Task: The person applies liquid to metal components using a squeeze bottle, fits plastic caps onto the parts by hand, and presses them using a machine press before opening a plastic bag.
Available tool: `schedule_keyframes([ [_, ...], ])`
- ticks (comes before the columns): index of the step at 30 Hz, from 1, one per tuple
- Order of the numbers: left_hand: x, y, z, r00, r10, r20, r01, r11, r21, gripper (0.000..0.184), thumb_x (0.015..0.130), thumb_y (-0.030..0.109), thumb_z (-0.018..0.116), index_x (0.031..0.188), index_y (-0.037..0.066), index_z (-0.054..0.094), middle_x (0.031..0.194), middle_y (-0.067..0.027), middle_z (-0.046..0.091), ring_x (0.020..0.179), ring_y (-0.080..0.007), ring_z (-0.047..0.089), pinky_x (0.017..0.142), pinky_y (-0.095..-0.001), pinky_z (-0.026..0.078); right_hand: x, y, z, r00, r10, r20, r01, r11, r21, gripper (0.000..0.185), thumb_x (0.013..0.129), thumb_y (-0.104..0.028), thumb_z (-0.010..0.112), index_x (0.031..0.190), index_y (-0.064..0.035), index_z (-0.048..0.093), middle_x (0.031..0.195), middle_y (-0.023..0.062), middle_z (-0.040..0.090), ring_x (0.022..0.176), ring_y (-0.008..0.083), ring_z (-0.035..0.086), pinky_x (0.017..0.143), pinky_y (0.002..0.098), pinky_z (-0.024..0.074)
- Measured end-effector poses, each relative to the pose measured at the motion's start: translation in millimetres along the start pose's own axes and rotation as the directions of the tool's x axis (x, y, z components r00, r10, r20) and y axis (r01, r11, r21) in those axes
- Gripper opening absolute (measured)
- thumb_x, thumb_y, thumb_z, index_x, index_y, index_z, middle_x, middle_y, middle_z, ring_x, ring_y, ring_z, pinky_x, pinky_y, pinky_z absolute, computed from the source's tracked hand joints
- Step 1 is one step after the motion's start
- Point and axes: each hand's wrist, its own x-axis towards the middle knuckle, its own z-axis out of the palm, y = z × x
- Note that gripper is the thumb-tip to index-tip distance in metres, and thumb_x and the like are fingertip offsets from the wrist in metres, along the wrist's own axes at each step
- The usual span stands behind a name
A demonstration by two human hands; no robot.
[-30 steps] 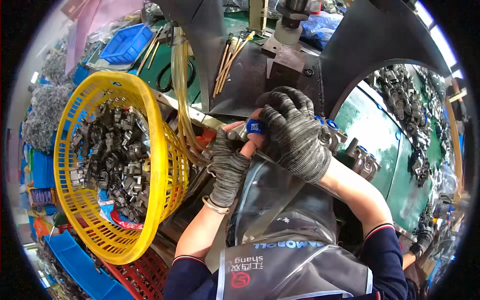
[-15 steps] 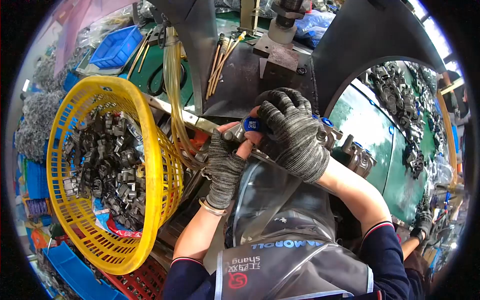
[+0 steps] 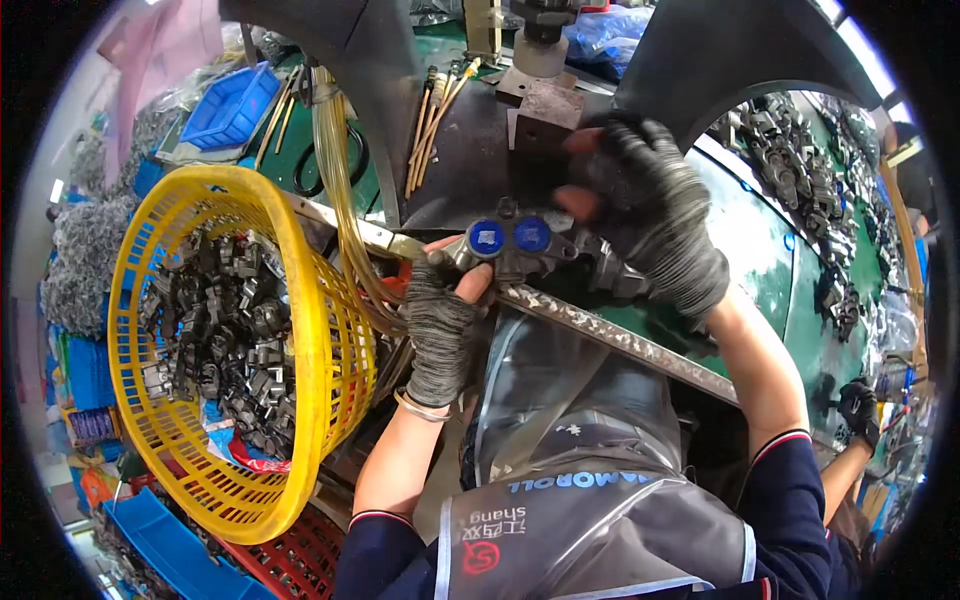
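My left hand [image 3: 440, 315], in a grey knit glove with bare fingertips, grips the left end of a metal caliper casting [image 3: 520, 265]. Two round blue caps [image 3: 487, 238] face up on the casting, side by side. My right hand [image 3: 655, 215], gloved the same way, is raised to the right of the casting and blurred by motion. Its thumb and forefinger are apart, with nothing visible between them. Below that hand, another metal casting [image 3: 620, 275] lies partly hidden at the bench edge. A dark press plate surrounds the work spot, under a metal press block [image 3: 545, 115].
On the left stands a tilted yellow basket [image 3: 305, 400] full of small metal parts. Clear hoses [image 3: 340, 170] hang beside it. Wooden-handled brushes [image 3: 435, 125] lie behind, near a blue tray [image 3: 230, 108]. More castings line the right-hand bench; a co-worker's gloved hand [image 3: 858, 410] is there.
My right hand has left the casting and moved right and up. The casting has turned so both blue caps show; my left hand still holds it. The view has shifted slightly.
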Motion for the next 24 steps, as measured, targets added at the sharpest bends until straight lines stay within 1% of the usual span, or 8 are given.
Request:
schedule_keyframes([
  [4, 10.6, 7.4, -6.3, 0.991, 0.123, -0.058, -0.129, 0.987, -0.097, 0.023, 0.073, 0.008, 0.059, 0.095, 0.004, 0.052, 0.082, -0.0025, 0.055, 0.073, -0.0092, 0.051, 0.068, -0.0220, 0.042, -11.7, 36.8, -6.8, 0.979, 0.201, 0.034, -0.203, 0.951, 0.234, 0.031, 0.074, -0.017, 0.064, 0.102, -0.0044, 0.054, 0.093, 0.0139, 0.056, 0.080, 0.0232, 0.058, 0.064, 0.0304, 0.0466],
  [5, 9.1, 20.4, -17.0, 0.979, -0.185, -0.085, 0.189, 0.981, 0.043, 0.023, 0.073, 0.012, 0.060, 0.094, 0.005, 0.054, 0.073, 0.0003, 0.055, 0.057, -0.0056, 0.049, 0.051, -0.0175, 0.041, -10.7, 39.3, -5.5, 0.934, 0.327, 0.146, -0.357, 0.820, 0.447, 0.033, 0.076, -0.017, 0.062, 0.105, -0.0042, 0.053, 0.096, 0.0150, 0.056, 0.081, 0.0236, 0.058, 0.065, 0.0305, 0.0465],
  [6, 15.0, 20.5, -12.3, 0.992, -0.086, -0.088, 0.084, 0.996, -0.035, 0.020, 0.074, 0.015, 0.060, 0.092, 0.007, 0.054, 0.065, 0.0026, 0.054, 0.046, -0.0031, 0.045, 0.039, -0.0155, 0.034, -8.3, 42.4, -1.8, 0.869, 0.405, 0.283, -0.489, 0.617, 0.616, 0.034, 0.078, -0.016, 0.060, 0.108, -0.0041, 0.052, 0.098, 0.0161, 0.056, 0.082, 0.0240, 0.058, 0.067, 0.0305, 0.0464],
  [10, 51.3, 35.2, 2.5, 0.989, -0.141, 0.037, 0.145, 0.981, -0.130, 0.019, 0.072, 0.015, 0.062, 0.088, 0.009, 0.054, 0.066, 0.0008, 0.053, 0.045, -0.0063, 0.046, 0.038, -0.0172, 0.035, 9.9, 95.9, 48.9, 0.987, 0.155, 0.048, -0.162, 0.952, 0.259, 0.035, 0.084, -0.028, 0.049, 0.111, -0.0055, 0.051, 0.098, 0.0199, 0.057, 0.088, 0.0283, 0.057, 0.078, 0.0334, 0.0428],
  [16, 86.6, 35.0, 40.0, 0.942, -0.336, 0.022, 0.336, 0.941, -0.035, 0.015, 0.071, 0.012, 0.063, 0.081, 0.009, 0.052, 0.065, -0.0001, 0.051, 0.044, -0.0083, 0.046, 0.036, -0.0189, 0.035, 40.7, 102.9, 62.3, 0.825, 0.388, 0.412, -0.565, 0.603, 0.563, 0.032, 0.083, -0.028, 0.047, 0.108, -0.0089, 0.053, 0.104, 0.0146, 0.056, 0.095, 0.0268, 0.055, 0.082, 0.0337, 0.0412],
  [19, 95.3, 31.2, 42.2, 0.961, -0.249, 0.122, 0.266, 0.951, -0.155, 0.014, 0.069, 0.010, 0.064, 0.078, 0.010, 0.054, 0.064, -0.0012, 0.053, 0.043, -0.0105, 0.047, 0.035, -0.0201, 0.036, 39.7, 91.8, 49.9, 0.941, 0.144, 0.306, -0.225, 0.942, 0.249, 0.033, 0.077, -0.016, 0.051, 0.108, -0.0059, 0.051, 0.106, 0.0130, 0.054, 0.094, 0.0265, 0.054, 0.084, 0.0326, 0.0419],
  [20, 97.0, 24.2, 37.2, 0.956, -0.265, 0.127, 0.281, 0.950, -0.135, 0.014, 0.069, 0.010, 0.064, 0.078, 0.010, 0.054, 0.064, -0.0012, 0.053, 0.043, -0.0105, 0.047, 0.035, -0.0201, 0.036, 41.3, 85.2, 34.9, 0.908, 0.084, 0.411, 0.013, 0.974, -0.228, 0.048, 0.069, -0.009, 0.059, 0.114, -0.0026, 0.046, 0.114, 0.0122, 0.050, 0.100, 0.0258, 0.052, 0.087, 0.0302, 0.0408],
  [24, 93.7, 27.7, 39.1, 0.970, -0.225, 0.091, 0.238, 0.957, -0.165, 0.016, 0.070, 0.012, 0.064, 0.083, 0.012, 0.055, 0.063, 0.0015, 0.049, 0.054, -0.0088, 0.046, 0.043, -0.0214, 0.035, 47.1, 97.9, 52.3, 0.919, 0.152, 0.363, -0.112, 0.985, -0.128, 0.050, 0.064, -0.012, 0.061, 0.112, -0.0029, 0.048, 0.110, 0.0138, 0.053, 0.101, 0.0283, 0.051, 0.086, 0.0321, 0.0410],
])
